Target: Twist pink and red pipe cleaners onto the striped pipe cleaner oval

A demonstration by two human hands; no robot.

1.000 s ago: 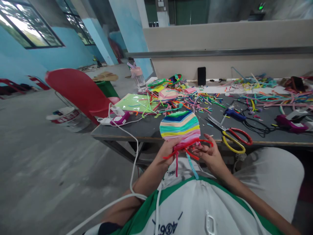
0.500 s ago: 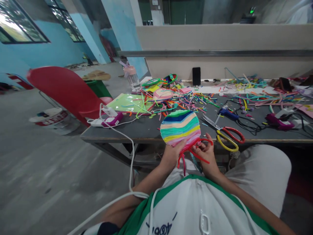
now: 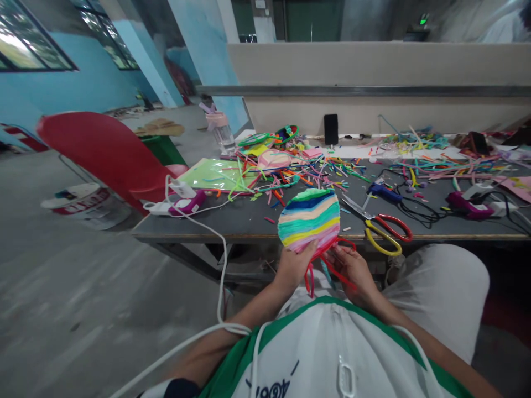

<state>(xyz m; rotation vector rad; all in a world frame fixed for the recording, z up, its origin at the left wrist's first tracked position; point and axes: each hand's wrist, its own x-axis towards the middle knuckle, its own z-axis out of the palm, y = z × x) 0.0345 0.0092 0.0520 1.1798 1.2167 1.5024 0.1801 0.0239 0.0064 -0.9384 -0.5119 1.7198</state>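
Note:
A round disc striped with rows of coloured pipe cleaners [image 3: 309,218] is tilted up at the table's front edge. My left hand [image 3: 295,268] grips its lower edge, thumb on the pink rows. Red pipe cleaners [image 3: 343,240] stick out from the disc's lower right, some hanging below it. At that edge my right hand [image 3: 352,271] has its fingers closed round a red pipe cleaner; the fingertips are partly hidden. Large scissors [image 3: 384,229] with one red and one yellow handle lie partly open to the right. A blue glue gun [image 3: 385,192] rests just behind them.
Loose pipe cleaner pieces [image 3: 319,171] are strewn over the dark table [image 3: 199,224]. A green packet [image 3: 215,174], a clear bottle [image 3: 220,132] and a propped phone [image 3: 331,129] stand farther back. A white cable [image 3: 224,276] hangs off the front edge. At left is a red chair [image 3: 99,143].
The disc has turned slightly and sunk a little in my left hand. My right hand's fingers have drawn closer in to the red ends at its edge.

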